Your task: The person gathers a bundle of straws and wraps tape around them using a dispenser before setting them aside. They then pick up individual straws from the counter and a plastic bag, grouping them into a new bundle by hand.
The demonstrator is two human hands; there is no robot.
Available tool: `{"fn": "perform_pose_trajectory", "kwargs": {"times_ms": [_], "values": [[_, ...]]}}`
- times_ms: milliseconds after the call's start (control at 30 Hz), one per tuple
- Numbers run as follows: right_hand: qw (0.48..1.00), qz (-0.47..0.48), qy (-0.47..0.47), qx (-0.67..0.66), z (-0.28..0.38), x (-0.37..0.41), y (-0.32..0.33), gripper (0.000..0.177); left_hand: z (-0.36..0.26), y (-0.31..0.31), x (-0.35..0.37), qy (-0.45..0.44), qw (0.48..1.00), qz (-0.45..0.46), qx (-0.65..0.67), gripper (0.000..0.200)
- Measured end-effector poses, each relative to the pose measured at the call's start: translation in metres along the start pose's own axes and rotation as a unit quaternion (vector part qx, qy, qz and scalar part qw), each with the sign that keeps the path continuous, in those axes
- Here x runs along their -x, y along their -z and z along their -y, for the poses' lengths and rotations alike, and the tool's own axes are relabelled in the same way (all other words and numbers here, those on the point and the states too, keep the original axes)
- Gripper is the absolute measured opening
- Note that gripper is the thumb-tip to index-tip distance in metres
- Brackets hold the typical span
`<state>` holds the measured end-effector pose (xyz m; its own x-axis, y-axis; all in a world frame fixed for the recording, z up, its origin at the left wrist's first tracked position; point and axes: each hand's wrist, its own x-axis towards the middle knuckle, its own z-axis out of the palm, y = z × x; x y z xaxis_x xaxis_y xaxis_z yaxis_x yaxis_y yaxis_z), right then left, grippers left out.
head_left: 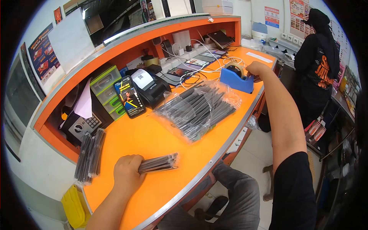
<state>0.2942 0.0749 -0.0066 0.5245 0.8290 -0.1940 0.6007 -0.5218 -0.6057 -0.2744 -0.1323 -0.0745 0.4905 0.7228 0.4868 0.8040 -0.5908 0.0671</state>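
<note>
My left hand (129, 171) is closed around a bundle of dark, plastic-wrapped straws (159, 163), low over the orange counter. My right hand (257, 71) reaches to the cutting end of a blue tape dispenser (236, 81); its fingers are bent together there, and any tape between them is too small to make out. Between the hands lies a large clear bag of dark straws (197, 109). More wrapped bundles (90, 156) rest at the counter's left edge.
A phone (129, 96) leans near a black receipt printer (149, 86). Behind are green drawers (105, 86), a safe (86, 124), cables and several phones (180, 73). A person in black (316, 69) stands at the right. A yellow container (74, 207) is at lower left.
</note>
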Motion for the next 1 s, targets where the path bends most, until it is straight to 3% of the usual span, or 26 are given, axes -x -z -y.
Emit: {"fn": "perform_pose_trajectory", "kwargs": {"times_ms": [133, 233, 433, 633, 767, 900, 1000], "values": [[0.998, -0.002, -0.033, -0.058, 0.002, 0.016, -0.003, 0.022, -0.001, 0.0, 0.0, 0.003, 1.0, -0.005, 0.007, 0.028], [0.991, -0.025, -0.046, -0.122, 0.004, 0.031, -0.004, 0.019, 0.0, -0.001, 0.002, 0.005, 1.0, -0.009, 0.0, 0.027], [0.948, -0.011, -0.011, -0.317, -0.014, 0.046, 0.006, 0.03, 0.0, 0.0, 0.003, 0.005, 1.0, -0.007, 0.007, 0.025], [0.9, -0.036, 0.084, -0.426, -0.044, 0.043, -0.009, 0.06, -0.001, 0.0, 0.004, 0.004, 1.0, -0.008, 0.004, 0.025], [0.835, -0.072, 0.121, -0.532, -0.06, 0.056, -0.021, 0.057, -0.002, 0.001, 0.004, 0.005, 1.0, -0.012, 0.001, 0.025], [0.73, -0.098, 0.153, -0.659, -0.073, 0.061, -0.032, 0.048, -0.004, 0.001, 0.004, 0.007, 1.0, -0.013, -0.001, 0.024], [0.743, -0.116, 0.179, -0.634, -0.074, 0.074, -0.03, 0.046, -0.004, 0.001, 0.005, 0.007, 1.0, -0.012, 0.001, 0.024]]}}
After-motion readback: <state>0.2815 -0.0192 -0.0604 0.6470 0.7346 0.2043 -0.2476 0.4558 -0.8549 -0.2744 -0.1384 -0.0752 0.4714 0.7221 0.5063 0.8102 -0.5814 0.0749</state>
